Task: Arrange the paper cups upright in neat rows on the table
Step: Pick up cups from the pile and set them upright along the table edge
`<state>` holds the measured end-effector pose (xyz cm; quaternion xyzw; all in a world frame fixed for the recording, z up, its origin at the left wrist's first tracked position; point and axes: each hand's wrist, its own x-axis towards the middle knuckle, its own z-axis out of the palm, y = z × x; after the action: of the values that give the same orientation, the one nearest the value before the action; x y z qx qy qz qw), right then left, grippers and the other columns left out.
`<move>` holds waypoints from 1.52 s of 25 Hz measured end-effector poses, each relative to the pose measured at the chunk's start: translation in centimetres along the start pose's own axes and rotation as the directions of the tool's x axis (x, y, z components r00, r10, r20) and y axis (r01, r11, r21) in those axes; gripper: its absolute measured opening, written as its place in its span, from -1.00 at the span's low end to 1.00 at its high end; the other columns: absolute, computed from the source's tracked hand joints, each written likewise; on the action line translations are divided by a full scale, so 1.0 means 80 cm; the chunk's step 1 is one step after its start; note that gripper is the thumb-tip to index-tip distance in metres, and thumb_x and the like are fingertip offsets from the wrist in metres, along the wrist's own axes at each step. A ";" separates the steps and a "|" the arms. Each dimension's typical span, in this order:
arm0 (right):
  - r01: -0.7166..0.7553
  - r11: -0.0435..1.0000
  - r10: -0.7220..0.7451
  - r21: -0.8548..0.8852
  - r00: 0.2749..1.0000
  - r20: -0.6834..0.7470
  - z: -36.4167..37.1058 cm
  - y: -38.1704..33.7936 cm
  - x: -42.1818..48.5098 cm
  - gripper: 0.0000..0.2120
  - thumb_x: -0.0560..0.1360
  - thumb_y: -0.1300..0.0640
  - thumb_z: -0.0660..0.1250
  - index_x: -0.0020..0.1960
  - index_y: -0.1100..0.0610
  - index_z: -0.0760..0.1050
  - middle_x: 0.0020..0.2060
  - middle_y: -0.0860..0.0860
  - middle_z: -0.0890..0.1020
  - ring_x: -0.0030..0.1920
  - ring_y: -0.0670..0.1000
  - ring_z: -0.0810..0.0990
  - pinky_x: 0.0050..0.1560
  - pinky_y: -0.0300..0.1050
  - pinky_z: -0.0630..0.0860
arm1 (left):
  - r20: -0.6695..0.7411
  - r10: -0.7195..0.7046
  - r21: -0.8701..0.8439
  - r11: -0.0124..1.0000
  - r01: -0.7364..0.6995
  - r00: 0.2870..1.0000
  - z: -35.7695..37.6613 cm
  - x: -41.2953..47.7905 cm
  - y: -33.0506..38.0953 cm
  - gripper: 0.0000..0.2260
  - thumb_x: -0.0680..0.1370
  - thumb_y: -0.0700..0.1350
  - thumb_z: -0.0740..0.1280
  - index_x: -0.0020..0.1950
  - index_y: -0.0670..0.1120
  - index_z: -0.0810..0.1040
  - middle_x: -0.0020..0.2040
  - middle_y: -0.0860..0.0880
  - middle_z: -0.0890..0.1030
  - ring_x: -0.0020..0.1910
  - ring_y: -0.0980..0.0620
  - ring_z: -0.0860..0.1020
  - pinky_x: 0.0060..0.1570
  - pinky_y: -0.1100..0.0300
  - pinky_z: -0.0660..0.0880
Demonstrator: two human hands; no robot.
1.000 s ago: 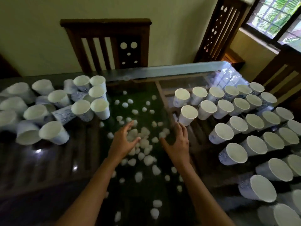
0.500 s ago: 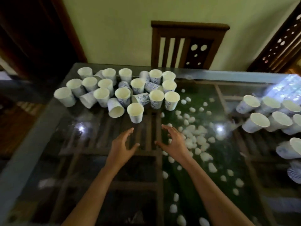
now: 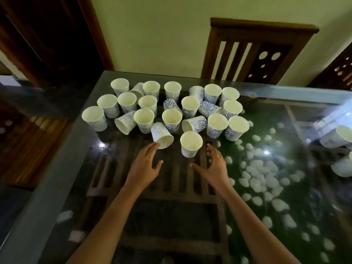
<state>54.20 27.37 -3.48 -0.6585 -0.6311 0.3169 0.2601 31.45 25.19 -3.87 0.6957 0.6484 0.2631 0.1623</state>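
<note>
— So, where's open room?
— Tabletop (image 3: 62, 168) glass nearside of the cups (image 3: 217, 124); its left edge runs close by them.
— Cups?
— Empty, several tipped; left grip (image 3: 142, 166) spread at a tipped cup (image 3: 162, 135) rim, right grip (image 3: 215, 166) spread beside an upright cup (image 3: 191, 143).

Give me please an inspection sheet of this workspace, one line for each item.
Surface: glass table, dark wooden slats beneath.
Job's things: paper cups clustered at far left, most upright, several lying on their side; more cups at right edge.
Clutter: white pebbles, right of centre.
Hands: left hand and right hand open, holding nothing, close to nearest upright cup.
Cables: nothing seen.
Surroundings: wooden chair, pale wall.
</note>
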 end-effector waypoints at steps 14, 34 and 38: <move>0.050 0.987 -0.024 0.151 0.985 -0.170 0.049 -0.005 0.050 -0.27 0.22 0.00 0.59 0.30 0.08 0.36 0.22 -0.03 0.49 0.19 -0.17 0.39 0.07 -0.54 0.28 | 0.080 0.378 0.199 0.900 -0.387 0.922 0.026 0.102 -0.063 -0.36 0.29 -0.51 0.38 0.35 -0.27 0.37 0.33 -0.26 0.43 0.31 -0.24 0.40 0.25 -0.09 0.26; 0.121 0.981 -0.089 0.151 0.976 -0.200 -0.087 0.059 -0.089 -0.28 0.24 0.05 0.58 0.30 0.15 0.34 0.22 0.07 0.51 0.19 0.00 0.48 0.14 -0.11 0.52 | -0.105 0.105 -0.309 0.942 -0.133 0.989 0.048 -0.043 0.099 -0.35 0.25 -0.11 0.59 0.27 -0.20 0.45 0.23 -0.13 0.54 0.21 0.02 0.49 0.20 0.18 0.44; 0.101 0.978 -0.053 0.181 0.966 -0.253 -0.148 0.108 -0.135 -0.29 0.25 0.04 0.57 0.29 0.15 0.33 0.23 0.04 0.49 0.20 -0.03 0.48 0.15 -0.15 0.49 | -0.067 0.111 -0.367 0.921 -0.128 0.992 0.084 -0.065 0.171 -0.36 0.24 -0.08 0.59 0.24 -0.21 0.47 0.20 -0.13 0.56 0.17 0.01 0.52 0.16 0.19 0.47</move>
<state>68.77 16.69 -1.07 -0.6395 -0.5854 0.2816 0.4112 46.39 19.36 -2.34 0.6848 0.5467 0.4058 0.2599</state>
